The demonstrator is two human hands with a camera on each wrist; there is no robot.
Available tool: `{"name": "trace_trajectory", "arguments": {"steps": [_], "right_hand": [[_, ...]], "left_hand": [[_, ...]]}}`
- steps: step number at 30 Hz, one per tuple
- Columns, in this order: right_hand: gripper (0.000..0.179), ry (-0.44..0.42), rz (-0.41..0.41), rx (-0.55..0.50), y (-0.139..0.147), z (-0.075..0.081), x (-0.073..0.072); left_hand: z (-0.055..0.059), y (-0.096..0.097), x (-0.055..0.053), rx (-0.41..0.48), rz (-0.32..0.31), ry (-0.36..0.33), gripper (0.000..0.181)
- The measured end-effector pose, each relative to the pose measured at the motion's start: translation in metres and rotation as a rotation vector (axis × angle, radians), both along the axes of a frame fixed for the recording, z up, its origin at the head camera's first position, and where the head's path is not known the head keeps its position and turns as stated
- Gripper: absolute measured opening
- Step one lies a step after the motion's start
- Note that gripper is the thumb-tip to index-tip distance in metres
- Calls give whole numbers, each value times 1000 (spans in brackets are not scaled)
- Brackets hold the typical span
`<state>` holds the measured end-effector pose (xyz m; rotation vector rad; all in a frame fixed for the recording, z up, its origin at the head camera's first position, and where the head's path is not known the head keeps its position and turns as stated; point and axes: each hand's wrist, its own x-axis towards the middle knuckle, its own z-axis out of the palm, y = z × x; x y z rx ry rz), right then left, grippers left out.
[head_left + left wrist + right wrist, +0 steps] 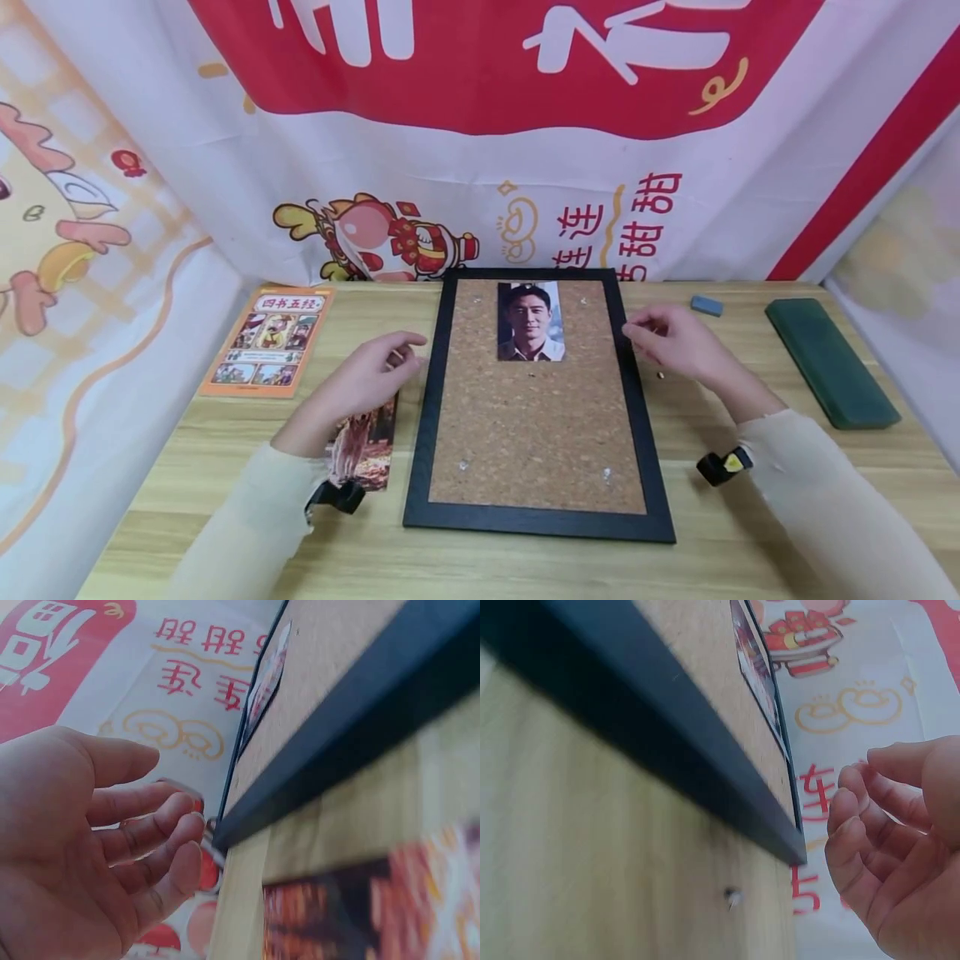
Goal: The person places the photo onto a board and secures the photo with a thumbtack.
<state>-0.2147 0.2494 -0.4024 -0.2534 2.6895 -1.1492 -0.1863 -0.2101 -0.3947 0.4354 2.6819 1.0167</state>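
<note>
A black-framed cork board lies on the table with a portrait photo near its top. Small clear pins show near the cork's corners. My left hand hovers by the left edge of the frame, its fingers loosely bent and holding nothing. Beneath that forearm lies another photo, partly hidden. At the right edge of the frame is my right hand, thumb and forefinger close together; no held thing shows between them. A small push pin sits on the table beside the frame.
An orange comic-style booklet lies at the left. To the right are a small blue block and a dark green case. A printed cloth backdrop hangs right behind the board.
</note>
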Motion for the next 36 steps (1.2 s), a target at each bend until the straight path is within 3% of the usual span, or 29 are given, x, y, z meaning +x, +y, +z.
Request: {"name": "trace_trajectory", "arguments": {"steps": [11,17,21,28,36], "right_hand": [[36,-57,-72,15,36,-17,25],[31,-106,-83,-6,41,-29,34],[29,-138,-90,-23,42,-37,35],[33,-167,-124,14,44,-46,32],[25,-188,-139,49,38,-43,32]], "left_hand": [[-9,-47,35,-142,140,58,50],[-14,-59,51,-282,200,76,73],[-23,-64,59,-386,243,39,91],[-32,-65,64,-471,277,-15,108],[-32,-60,61,-460,293,-43,109]]}}
